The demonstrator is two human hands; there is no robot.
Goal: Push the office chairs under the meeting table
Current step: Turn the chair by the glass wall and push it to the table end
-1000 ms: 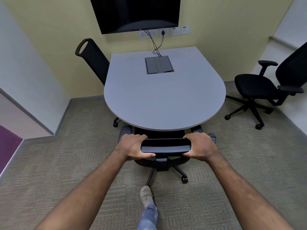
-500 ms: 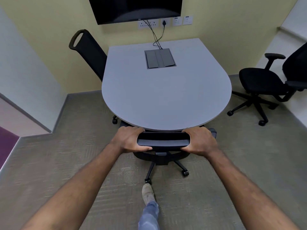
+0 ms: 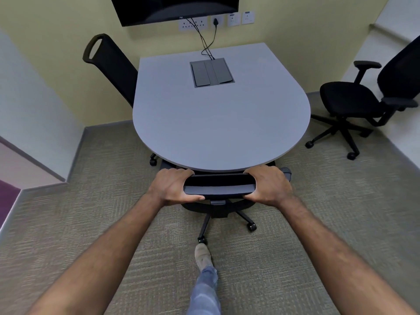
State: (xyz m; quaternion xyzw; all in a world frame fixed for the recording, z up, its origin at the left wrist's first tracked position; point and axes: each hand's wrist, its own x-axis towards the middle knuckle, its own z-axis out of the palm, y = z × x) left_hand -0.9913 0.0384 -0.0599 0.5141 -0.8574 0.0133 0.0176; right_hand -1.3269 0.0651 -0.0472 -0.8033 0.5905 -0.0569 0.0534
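Office chair (image 3: 219, 189) at the near, rounded edge of the meeting table (image 3: 218, 123) — seat tucked under, backrest top just beside the tabletop rim. Left hand (image 3: 173, 186) and right hand (image 3: 268, 185) are each wrapped tight around an end of the backrest top. On casters (image 3: 251, 227) over carpet it should roll easily but may swivel — a two-ended hold seems sensible.
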